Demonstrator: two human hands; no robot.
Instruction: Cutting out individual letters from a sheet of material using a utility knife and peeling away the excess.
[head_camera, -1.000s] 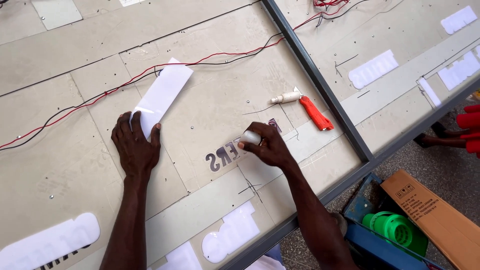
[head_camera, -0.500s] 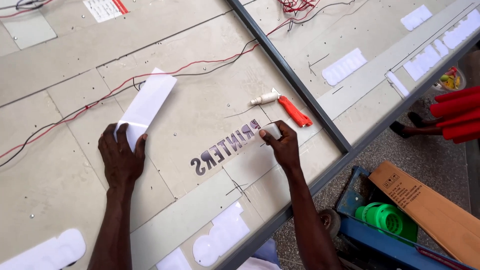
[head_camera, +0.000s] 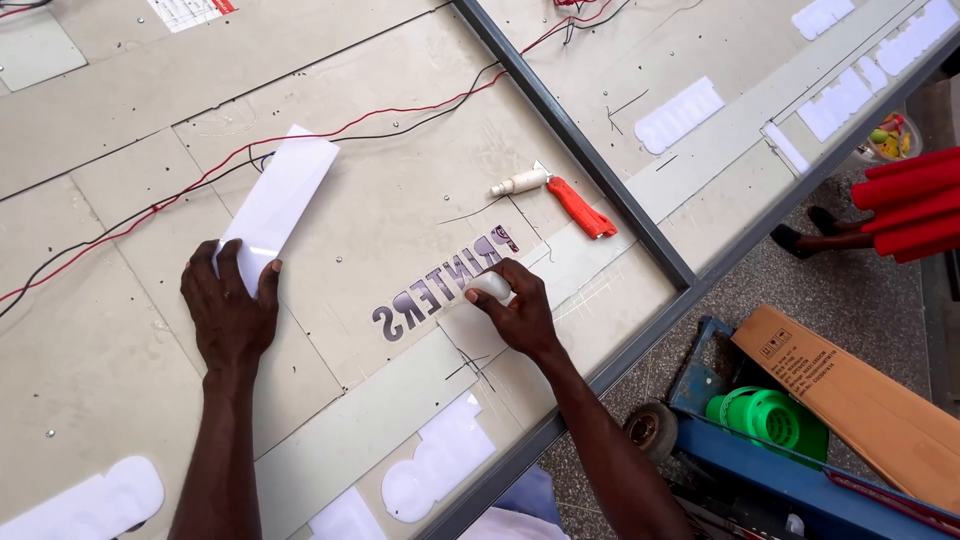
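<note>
White pad (head_camera: 490, 286) under right hand (head_camera: 520, 315) fingers (head_camera: 503, 268).

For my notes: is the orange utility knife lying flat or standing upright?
Lying flat. The orange utility knife rests lengthwise on the panel, beside the grey frame bar, untouched by either hand.

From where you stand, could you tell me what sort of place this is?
Probably a sign-making workshop: a big panel carries vinyl lettering, white cut-out letter shapes and red and black wiring, with an orange-handled utility knife lying by.
</note>
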